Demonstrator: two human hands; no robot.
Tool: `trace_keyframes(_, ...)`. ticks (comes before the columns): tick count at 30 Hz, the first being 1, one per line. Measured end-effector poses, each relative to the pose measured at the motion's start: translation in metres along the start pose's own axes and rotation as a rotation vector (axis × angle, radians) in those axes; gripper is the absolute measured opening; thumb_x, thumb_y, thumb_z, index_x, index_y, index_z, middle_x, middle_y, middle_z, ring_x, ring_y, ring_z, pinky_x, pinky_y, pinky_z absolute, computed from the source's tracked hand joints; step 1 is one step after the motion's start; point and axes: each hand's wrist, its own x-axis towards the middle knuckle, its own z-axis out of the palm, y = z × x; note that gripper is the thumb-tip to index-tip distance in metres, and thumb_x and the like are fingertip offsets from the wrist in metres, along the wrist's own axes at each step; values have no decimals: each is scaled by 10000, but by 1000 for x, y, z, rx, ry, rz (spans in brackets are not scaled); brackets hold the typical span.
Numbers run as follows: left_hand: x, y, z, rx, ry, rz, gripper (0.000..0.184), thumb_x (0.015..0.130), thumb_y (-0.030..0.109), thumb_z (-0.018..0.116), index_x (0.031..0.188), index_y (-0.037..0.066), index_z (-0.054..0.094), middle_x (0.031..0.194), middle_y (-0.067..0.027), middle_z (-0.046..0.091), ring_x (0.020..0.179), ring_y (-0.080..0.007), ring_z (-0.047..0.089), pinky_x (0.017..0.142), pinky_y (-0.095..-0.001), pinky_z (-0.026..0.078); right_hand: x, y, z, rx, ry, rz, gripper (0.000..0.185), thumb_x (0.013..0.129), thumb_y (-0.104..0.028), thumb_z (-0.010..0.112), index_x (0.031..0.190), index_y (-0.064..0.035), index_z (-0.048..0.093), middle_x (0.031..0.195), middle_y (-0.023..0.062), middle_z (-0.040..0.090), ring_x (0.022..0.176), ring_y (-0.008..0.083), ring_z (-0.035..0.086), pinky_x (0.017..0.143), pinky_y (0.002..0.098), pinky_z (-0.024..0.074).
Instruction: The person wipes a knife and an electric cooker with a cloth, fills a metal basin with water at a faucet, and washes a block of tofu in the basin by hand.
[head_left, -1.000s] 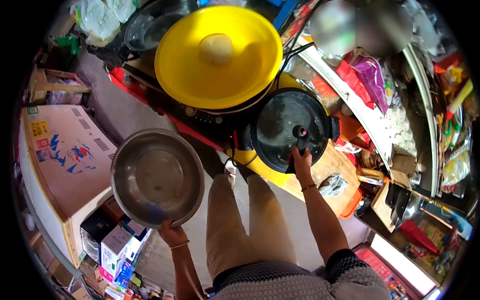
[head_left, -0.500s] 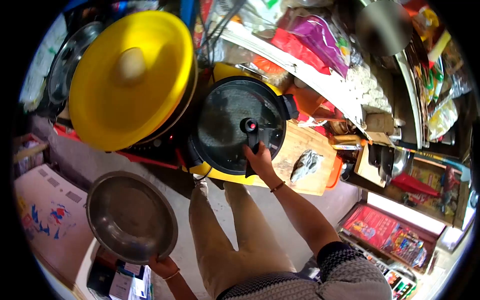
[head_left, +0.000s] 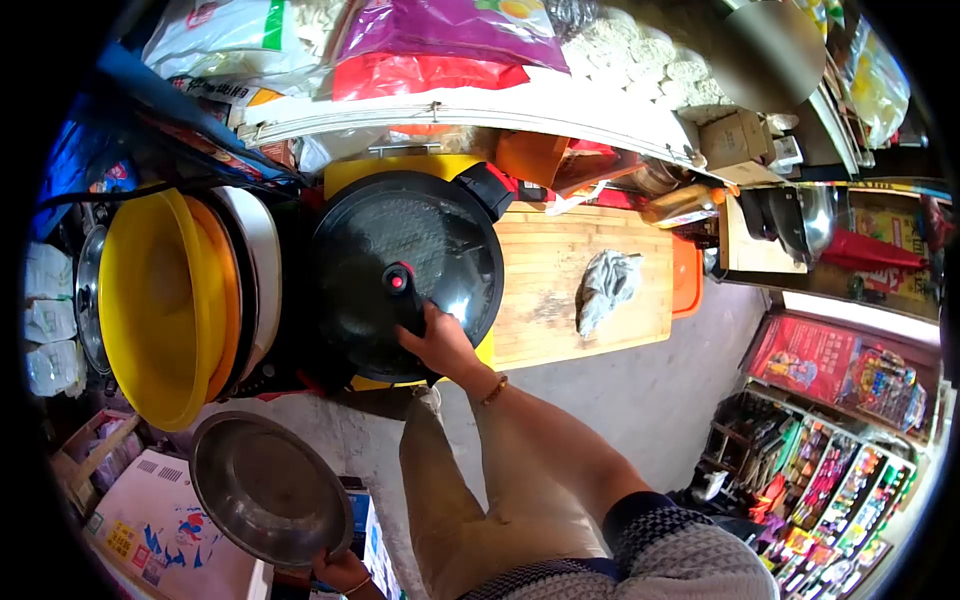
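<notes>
My right hand (head_left: 444,346) is closed around the black handle (head_left: 402,290) of a dark, see-through lid (head_left: 400,225). The lid covers a round black cooker on the yellow surface, with a red button showing at the handle's centre. Low on the left, my left hand (head_left: 340,572) grips the rim of a wide metal basin (head_left: 265,485); the basin is tilted, its hollow inside facing me. To the right of the lid, a crumpled grey cloth (head_left: 608,290) lies on a wooden cutting board (head_left: 535,250).
Stacked basins, the nearest a yellow basin (head_left: 150,310), stand left of the cooker. A white shelf (head_left: 500,105) with plastic packages runs behind. An orange tray (head_left: 686,275) shows beyond the board. A printed white box (head_left: 165,525) stands lower left; crates of small goods (head_left: 820,480) sit lower right.
My view has swung to the right, so the cooker and yellow basin appear farther left. My right hand stays on the lid handle, and my left still holds the metal basin.
</notes>
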Motion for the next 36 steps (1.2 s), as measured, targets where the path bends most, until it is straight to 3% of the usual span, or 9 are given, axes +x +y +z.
trace_keyframes(8, -9, 20, 25, -249, 140, -136, 463, 673, 125, 519, 1100, -50, 484, 1168, -174, 490, 1072, -278, 472, 927, -376, 374, -2, -13, -7, 63, -13, 11, 390, 707, -298, 672, 805, 35, 492, 642, 217, 548, 618, 365, 564, 566, 408, 437)
trace_keyframes(17, -35, 28, 54, -184, 152, -5, 438, 694, 134, 508, 1088, -56, 489, 1141, -168, 509, 1056, -276, 480, 912, -376, 383, -1, -12, -2, 30, 29, -27, 391, 706, -289, 665, 877, 33, 522, 637, 204, 562, 609, 361, 574, 552, 390, 452)
trace_keyframes(21, 3, -6, -23, 180, 0, -58, 435, 702, 121, 505, 1097, -59, 482, 1150, -169, 506, 1066, -272, 478, 928, -375, 372, 5, -11, -24, -58, -26, 9, 293, 804, -243, 585, 949, 7, 539, 850, 223, 576, 810, 354, 566, 711, 397, 443)
trace_keyframes(23, 3, -11, -29, 51, 25, -28, 401, 703, 112, 502, 1065, -61, 505, 1146, -171, 510, 1068, -269, 480, 923, -373, 380, 38, 4, -53, -185, 301, -297, 280, 868, -223, 501, 1031, 5, 513, 1021, 235, 525, 963, 351, 505, 816, 402, 403)
trace_keyframes(25, 11, -23, -57, -42, 21, -23, 378, 701, 108, 502, 1038, -60, 526, 1141, -170, 514, 1070, -267, 482, 921, -370, 386, 87, 19, -89, -555, 426, -493, 549, 872, -314, 470, 1259, 45, 321, 1257, 246, 389, 1170, 369, 374, 968, 433, 306)
trace_keyframes(27, 10, -24, -66, 9, -3, -75, 393, 697, 105, 501, 1054, -58, 520, 1137, -165, 519, 1071, -265, 482, 932, -370, 382, 132, 60, -102, -875, 346, -351, 634, 875, -382, 437, 1307, 42, 247, 1336, 244, 288, 1257, 349, 263, 1025, 433, 220)
trace_keyframes(29, 0, -16, -57, -17, -1, -93, 404, 694, 101, 499, 1066, -56, 513, 1131, -160, 524, 1070, -261, 483, 940, -369, 378, 132, 54, -91, -795, 352, -260, 696, 874, -444, 396, 1324, 52, 208, 1384, 231, 205, 1300, 330, 175, 1052, 423, 155)
trace_keyframes(31, -17, 5, -15, -410, -97, -121, 392, 697, 94, 495, 1057, -59, 515, 1125, -158, 526, 1067, -256, 484, 934, -372, 384, 123, 46, -80, -904, 349, -243, 721, 871, -465, 382, 1321, 66, 195, 1396, 226, 175, 1310, 325, 147, 1052, 427, 145)
trace_keyframes(36, -12, -5, -25, -379, -64, -182, 375, 692, 68, 483, 1046, -50, 518, 1110, -141, 533, 1063, -247, 488, 943, -373, 380, 106, 29, -77, -869, 165, -250, 678, 878, -461, 375, 1311, 45, 245, 1394, 202, 206, 1308, 312, 165, 1044, 470, 115)
